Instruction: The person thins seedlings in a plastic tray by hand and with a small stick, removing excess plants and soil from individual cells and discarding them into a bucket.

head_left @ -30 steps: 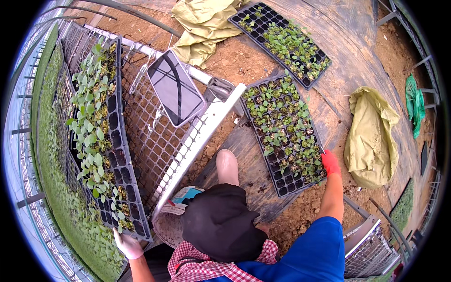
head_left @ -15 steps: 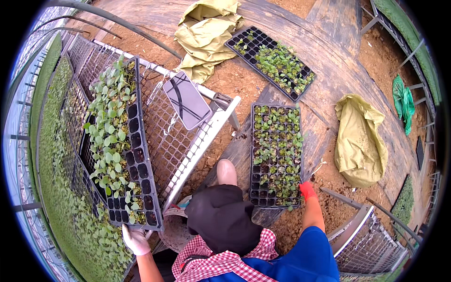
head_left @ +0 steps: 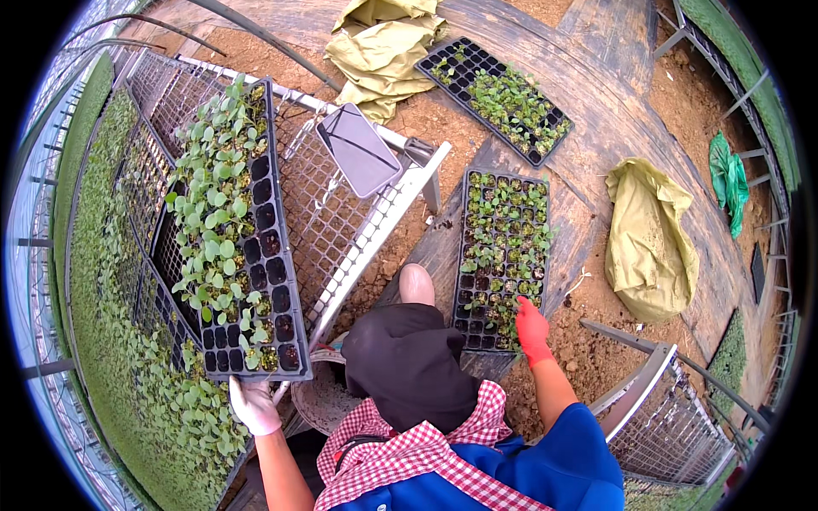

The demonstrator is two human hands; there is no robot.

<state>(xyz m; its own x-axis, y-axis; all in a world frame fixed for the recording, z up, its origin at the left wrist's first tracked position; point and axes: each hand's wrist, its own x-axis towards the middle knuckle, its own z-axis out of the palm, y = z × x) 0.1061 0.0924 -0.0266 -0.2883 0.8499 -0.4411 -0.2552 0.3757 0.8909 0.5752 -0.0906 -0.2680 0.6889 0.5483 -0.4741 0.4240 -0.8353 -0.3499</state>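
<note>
In a white glove, my left hand (head_left: 255, 407) grips the near edge of a black seedling tray (head_left: 290, 285). That tray slants at the left; leafy seedlings fill much of it, while a band of cells along its right side and near end has few or none. My right hand (head_left: 532, 330), gloved in red, is over the near right part of another seedling tray (head_left: 466, 247) on the ground, which holds smaller seedlings. Its fingers are drawn together among the leaves; whatever they may pinch is too small to make out.
A phone (head_left: 362, 153) rests on a mesh bench (head_left: 375, 234). Beyond is a third, partly filled tray (head_left: 439, 68). Olive sacks (head_left: 652, 238) and a green bag (head_left: 727, 183) lie around. A bucket (head_left: 319, 400) stands by my knee; another mesh frame (head_left: 673, 426) is at right.
My right hand has moved from the middle tray's right edge to over its seedlings. My left hand keeps its hold on the left tray. The whole view has shifted slightly.
</note>
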